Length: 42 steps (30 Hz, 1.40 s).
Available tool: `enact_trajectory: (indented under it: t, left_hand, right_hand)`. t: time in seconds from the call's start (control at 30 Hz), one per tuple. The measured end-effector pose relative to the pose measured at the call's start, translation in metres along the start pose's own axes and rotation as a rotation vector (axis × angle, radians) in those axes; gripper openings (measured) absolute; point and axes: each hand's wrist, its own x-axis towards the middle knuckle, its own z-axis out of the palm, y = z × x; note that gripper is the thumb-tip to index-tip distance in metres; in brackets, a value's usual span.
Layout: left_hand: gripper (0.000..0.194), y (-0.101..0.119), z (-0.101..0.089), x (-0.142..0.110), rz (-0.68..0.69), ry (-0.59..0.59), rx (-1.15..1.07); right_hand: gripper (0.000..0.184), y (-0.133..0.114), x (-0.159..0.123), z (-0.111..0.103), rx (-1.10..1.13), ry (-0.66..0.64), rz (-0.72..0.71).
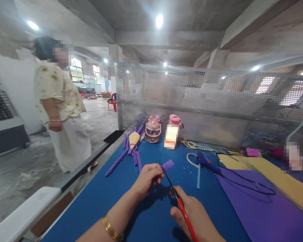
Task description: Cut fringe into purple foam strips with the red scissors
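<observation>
Nearest, the right hand (192,211) is wrapped around the handles of red-handled scissors (185,215), their dark blades angled up and leftward. Just beyond the tips of that hand's fingers, the left hand (149,176), gold bangles (109,228) on its wrist, pinches a short purple strip (168,164) between thumb and curled fingers. The strip's free end juts out to the right of the left fingertips, beyond the right hand, and the blades reach across it close to the grip; whether they have bitten in cannot be told. The step in hand looks like trimming this strip, and the next move calls for a firm pinch, with the fingertips kept off the cutting line while the blades close. To the right lie a large purple sheet (257,201) and what looks like a blue glue gun (204,159). Farther left is a bunch of purple flower stems (115,166). Behind stands a pink bottle (153,131), backed by a perforated metal screen (192,87).
</observation>
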Motion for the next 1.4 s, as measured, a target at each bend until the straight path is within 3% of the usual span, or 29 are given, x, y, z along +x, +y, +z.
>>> enact_trajectory:
  t: [0.73,1.4]
  left_hand:
    - [0.023,0.0011,0.0,0.0004,0.022,0.045,0.014]
    - [0.023,0.0,0.0001,0.0007,0.012,0.042,0.003]
  right_hand:
    - [0.077,0.0001,-0.0007,-0.0011,-0.029,-0.031,0.006]
    - [0.06,0.0016,-0.001,0.0005,-0.077,0.005,-0.025]
